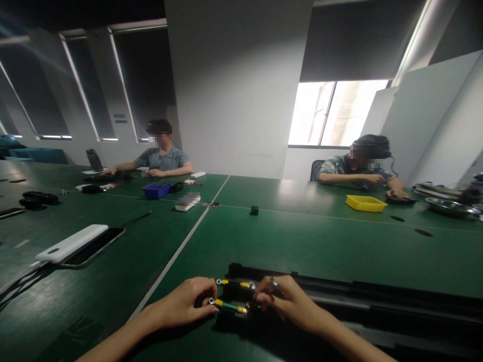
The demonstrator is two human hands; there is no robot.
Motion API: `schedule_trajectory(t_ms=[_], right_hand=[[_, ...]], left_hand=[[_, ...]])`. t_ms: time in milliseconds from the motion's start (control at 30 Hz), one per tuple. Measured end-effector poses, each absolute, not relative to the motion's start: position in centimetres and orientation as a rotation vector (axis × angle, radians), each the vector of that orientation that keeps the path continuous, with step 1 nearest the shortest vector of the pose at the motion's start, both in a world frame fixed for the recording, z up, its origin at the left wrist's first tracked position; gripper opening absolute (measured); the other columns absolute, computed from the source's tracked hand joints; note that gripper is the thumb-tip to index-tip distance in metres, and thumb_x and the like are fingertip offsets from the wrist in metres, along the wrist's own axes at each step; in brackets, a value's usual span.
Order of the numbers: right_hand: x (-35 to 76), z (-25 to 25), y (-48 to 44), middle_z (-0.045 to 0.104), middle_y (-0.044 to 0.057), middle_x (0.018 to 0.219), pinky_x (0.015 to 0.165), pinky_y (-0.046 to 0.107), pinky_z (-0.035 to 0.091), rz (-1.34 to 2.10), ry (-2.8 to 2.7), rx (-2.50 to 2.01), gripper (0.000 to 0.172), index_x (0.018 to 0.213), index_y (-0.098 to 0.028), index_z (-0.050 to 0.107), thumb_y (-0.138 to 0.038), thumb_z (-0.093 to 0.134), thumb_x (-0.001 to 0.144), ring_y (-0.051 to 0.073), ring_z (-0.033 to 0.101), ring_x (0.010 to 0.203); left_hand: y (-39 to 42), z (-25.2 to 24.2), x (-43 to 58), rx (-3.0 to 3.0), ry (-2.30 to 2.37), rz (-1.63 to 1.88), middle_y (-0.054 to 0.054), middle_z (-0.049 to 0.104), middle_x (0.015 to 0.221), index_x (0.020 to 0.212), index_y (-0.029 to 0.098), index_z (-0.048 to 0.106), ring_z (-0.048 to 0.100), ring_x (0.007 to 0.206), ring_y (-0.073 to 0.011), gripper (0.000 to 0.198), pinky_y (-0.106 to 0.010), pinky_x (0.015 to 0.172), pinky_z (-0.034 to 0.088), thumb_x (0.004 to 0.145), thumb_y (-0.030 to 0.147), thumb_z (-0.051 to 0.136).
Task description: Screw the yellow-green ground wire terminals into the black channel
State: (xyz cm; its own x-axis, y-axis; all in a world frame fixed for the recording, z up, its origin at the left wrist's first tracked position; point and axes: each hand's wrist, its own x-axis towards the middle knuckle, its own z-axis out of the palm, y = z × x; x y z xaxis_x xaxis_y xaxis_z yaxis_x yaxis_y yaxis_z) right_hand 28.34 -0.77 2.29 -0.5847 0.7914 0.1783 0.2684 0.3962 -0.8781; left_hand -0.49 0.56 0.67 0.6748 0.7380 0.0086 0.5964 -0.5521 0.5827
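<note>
A long black housing (362,306) lies along the table's near right side. At its left end is a short green wire (228,305) with yellow sleeves and metal ring terminals. My left hand (190,301) pinches the wire's left ring terminal between thumb and forefinger. Beyond it, a dark wire (234,284) with similar yellow sleeves and ring terminals reaches past the housing's end. My right hand (289,301), with a ring on one finger, is closed over the housing by the wires' right ends. Its fingertips are pressed together, and what they hold is too small and dark to tell.
To the left, a white power bank (75,242) and a phone (96,246) lie with cables. Across the green table (302,236) are a blue bin (156,191), a small black block (254,210) and a yellow tray (365,203). Two people sit at the far side.
</note>
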Motion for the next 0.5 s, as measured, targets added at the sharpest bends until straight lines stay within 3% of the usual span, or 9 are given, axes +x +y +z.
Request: schedule_trajectory(t_ms=[500], right_hand=[[28.34,1.83,-0.55,0.060,0.001,0.066,0.041,0.015,0.037,1.146,-2.040,-0.923,0.040,0.082,-0.012,0.066,-0.051,0.058,0.087,0.008,0.048,0.050]], left_hand=[[0.86,0.11,-0.84,2.343,1.022,0.376,0.000,0.057,0.082,0.089,0.017,0.057,0.052,0.069,-0.0139,0.007,-0.021,0.061,0.039,0.088,0.024,0.059]])
